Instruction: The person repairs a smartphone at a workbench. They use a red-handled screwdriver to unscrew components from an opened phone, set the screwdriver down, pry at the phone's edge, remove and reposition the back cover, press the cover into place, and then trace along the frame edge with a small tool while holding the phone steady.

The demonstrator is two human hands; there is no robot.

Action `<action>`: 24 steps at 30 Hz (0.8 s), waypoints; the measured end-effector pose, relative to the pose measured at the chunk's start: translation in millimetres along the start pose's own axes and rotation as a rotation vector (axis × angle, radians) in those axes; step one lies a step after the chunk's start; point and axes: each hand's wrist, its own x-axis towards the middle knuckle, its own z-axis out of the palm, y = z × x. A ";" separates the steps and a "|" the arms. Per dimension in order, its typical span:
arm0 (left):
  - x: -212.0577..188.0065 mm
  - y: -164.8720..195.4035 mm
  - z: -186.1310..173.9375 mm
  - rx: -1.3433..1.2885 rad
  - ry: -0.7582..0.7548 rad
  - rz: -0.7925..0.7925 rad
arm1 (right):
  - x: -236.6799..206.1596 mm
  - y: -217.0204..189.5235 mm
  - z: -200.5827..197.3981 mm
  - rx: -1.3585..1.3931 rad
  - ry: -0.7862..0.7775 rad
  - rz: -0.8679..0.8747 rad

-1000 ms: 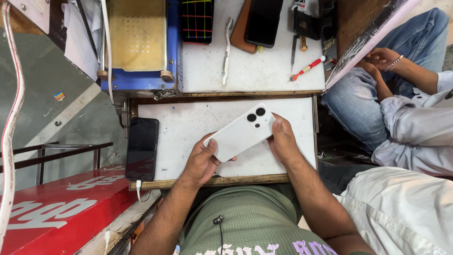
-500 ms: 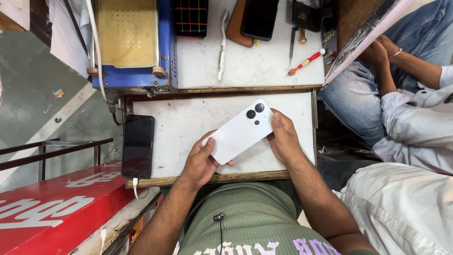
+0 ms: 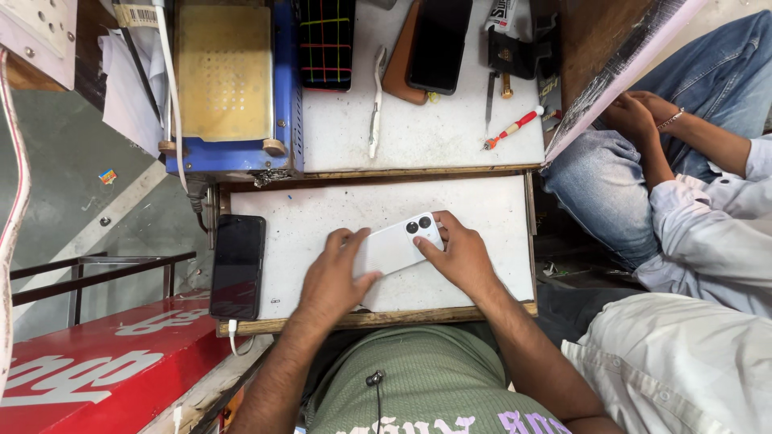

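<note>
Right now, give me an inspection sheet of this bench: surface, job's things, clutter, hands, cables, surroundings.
Surface: white board with wooden edging, scuffed.
Job's things: white phone lying camera side up on the board.
Clutter: black phone at the board's left edge; toothbrush, red-handled screwdriver, dark phone on a brown case, blue machine with a yellow plate behind.
Hands: left hand and right hand both grip the white phone.
Cables: white cable plugged into the black phone.
Surroundings: another person in jeans sits to the right.
</note>
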 end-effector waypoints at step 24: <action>13.7 15.3 -24.0 0.285 -0.069 0.112 | -14.4 12.3 -9.9 -0.206 0.195 -0.472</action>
